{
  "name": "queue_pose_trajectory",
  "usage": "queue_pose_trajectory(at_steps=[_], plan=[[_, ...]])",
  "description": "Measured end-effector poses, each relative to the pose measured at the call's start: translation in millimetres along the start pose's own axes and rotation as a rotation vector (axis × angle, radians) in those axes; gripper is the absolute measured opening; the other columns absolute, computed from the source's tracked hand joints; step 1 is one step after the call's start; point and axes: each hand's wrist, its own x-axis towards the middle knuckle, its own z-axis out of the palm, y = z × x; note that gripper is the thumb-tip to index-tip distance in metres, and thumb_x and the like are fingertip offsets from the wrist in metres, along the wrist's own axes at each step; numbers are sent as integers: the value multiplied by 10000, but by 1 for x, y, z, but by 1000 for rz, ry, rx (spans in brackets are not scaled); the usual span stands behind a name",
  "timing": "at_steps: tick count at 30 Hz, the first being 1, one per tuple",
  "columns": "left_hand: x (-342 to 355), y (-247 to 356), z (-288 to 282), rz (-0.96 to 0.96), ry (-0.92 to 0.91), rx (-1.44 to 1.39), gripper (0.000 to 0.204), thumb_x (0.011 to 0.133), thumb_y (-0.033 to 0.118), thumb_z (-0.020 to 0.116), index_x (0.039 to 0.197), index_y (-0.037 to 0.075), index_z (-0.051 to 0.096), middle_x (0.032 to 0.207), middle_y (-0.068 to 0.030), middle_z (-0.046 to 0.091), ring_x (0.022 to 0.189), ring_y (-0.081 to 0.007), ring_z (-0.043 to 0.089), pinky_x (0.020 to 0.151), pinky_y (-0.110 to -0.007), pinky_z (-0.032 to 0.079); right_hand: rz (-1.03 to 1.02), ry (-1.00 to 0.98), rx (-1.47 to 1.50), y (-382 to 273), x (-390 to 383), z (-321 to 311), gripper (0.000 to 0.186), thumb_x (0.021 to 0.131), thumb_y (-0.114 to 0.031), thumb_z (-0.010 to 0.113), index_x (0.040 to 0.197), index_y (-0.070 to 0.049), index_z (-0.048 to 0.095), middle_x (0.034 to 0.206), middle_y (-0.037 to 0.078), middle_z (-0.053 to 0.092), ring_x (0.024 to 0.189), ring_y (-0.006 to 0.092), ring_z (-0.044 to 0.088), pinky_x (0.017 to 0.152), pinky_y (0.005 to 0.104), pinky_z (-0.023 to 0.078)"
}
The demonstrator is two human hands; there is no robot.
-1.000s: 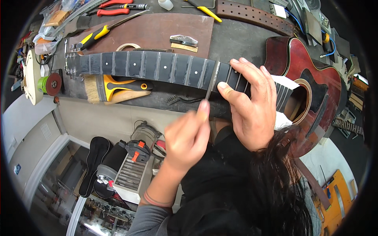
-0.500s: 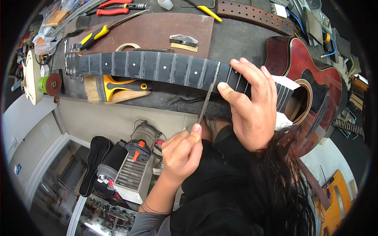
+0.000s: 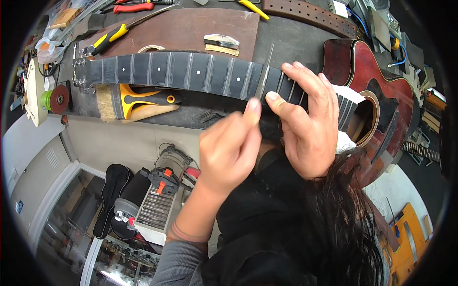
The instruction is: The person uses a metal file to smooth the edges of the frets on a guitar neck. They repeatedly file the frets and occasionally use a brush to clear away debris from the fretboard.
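An acoustic guitar with a dark red body (image 3: 398, 90) lies along the bench, its dark fretboard (image 3: 180, 71) facing up with grey strips along the frets. Pinched in my left hand (image 3: 230, 148) is a slim metal file (image 3: 265, 75), laid crosswise over the fretboard and poking past its far edge. My left hand is slightly blurred. My right hand (image 3: 309, 119) lies on the neck just right of the file, fingers stretched apart and thumb on the board. White masking (image 3: 345, 138) shows beside that hand, near the soundhole.
Below the neck lies a wide yellow-handled brush (image 3: 143, 100). Behind it are a yellow-black handled tool (image 3: 109, 40), a small block (image 3: 222, 44) and a brown drilled strap (image 3: 310, 18). A green-rimmed disc (image 3: 57, 100) stands at left. A vacuum cleaner (image 3: 164, 176) is below the bench edge.
My left hand has pushed the file away from me across the fretboard, so its tip now sticks out beyond the far edge. My right hand stays nearly in place.
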Motion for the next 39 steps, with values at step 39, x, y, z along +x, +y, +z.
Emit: queue_pose_trajectory(at_steps=[39], plan=[[-71,3,-25,55,13,44,393,835,-235,761,1196,-81,732,710,-102,581,536,-243,550,512,-349,465,-8,16,-13,0,-1,1,325,876,-62,757,1177,-177,800,1515,117,661,1452,354,626,1240,601,430]])
